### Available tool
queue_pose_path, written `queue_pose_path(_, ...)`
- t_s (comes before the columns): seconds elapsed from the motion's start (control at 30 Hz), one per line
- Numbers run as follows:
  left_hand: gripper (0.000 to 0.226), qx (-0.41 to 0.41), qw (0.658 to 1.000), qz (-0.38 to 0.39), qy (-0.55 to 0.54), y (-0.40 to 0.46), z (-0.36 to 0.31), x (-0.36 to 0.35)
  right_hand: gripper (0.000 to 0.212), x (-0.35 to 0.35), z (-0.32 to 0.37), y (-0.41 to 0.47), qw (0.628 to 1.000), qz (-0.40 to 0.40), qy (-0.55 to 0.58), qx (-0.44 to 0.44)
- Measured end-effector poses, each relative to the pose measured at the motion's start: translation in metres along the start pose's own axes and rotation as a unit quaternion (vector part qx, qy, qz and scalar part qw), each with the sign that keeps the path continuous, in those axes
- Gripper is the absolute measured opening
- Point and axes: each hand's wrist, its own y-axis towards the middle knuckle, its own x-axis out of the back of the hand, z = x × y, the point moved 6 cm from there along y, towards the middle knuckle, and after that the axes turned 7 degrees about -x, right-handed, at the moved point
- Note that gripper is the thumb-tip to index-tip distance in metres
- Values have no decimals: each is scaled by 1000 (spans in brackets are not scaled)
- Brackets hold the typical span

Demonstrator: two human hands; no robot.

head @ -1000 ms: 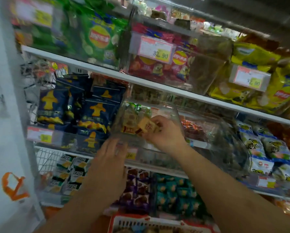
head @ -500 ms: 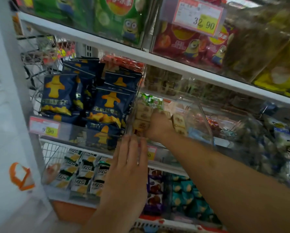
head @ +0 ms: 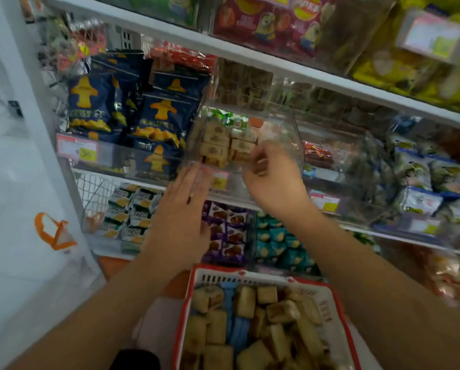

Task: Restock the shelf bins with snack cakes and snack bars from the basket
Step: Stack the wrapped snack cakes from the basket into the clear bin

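Overall, the shelving filled the upper frame, its white boards running from upper left down to the right; the top row of bags was cut off by the frame edge. Below it, the red-and-white basket sat at the bottom centre, its near end out of view. It held loose snack cakes — tan wrapped blocks lying at mixed angles, most with their long axis running roughly away from the camera — and blue-wrapped snack bars lined up the same way.

On the middle shelf, the clear bin stood tilted forward, with stacked cakes inside, long axes running left to right. Printing on these wrappers was too blurred to read.

The left hand rested flat against the bin's lower front edge, fingers straight and together. The right hand was at the bin's front opening, fingers curled; motion blur hid whether it held a cake, so its grip could not be determined.

Left of the bin stood dark blue bags. The price tag below them read "9.90" — other tags were illegible.
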Motion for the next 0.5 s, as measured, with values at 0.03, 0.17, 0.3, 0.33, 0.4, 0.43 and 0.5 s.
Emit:
queue_pose_path(0.03, 99, 11, 1000, 9, -19, -13, -1, -9, 15, 4, -11, -26, 1000, 10, 10, -13)
queue_pose_path(0.17, 91, 83, 987, 128, -46, -88, -2, -85, 17, -6, -90, -117, 990, 78, -10, -119)
queue_pose_path(0.3, 91, 182, 958, 209, -66, -163, 5, -156, 17, -41, -193, -189, 954, 155, -155, -204)
queue_pose_path(0.33, 88, 206, 952, 221, -55, -178, 6, -168, 15, -49, -213, -206, 946, 166, -183, -208)
queue_pose_path(0.4, 88, 215, 946, 239, -46, -200, 4, -184, 3, -70, -239, -234, 946, 208, -157, -195)
queue_pose_path(0.43, 91, 224, 944, 241, -41, -206, 7, -191, 11, -81, -244, -246, 944, 244, -131, -178)
queue_pose_path(0.5, 96, 244, 948, 200, -43, -213, 18, -204, 44, -100, -248, -267, 927, 313, -149, -144)
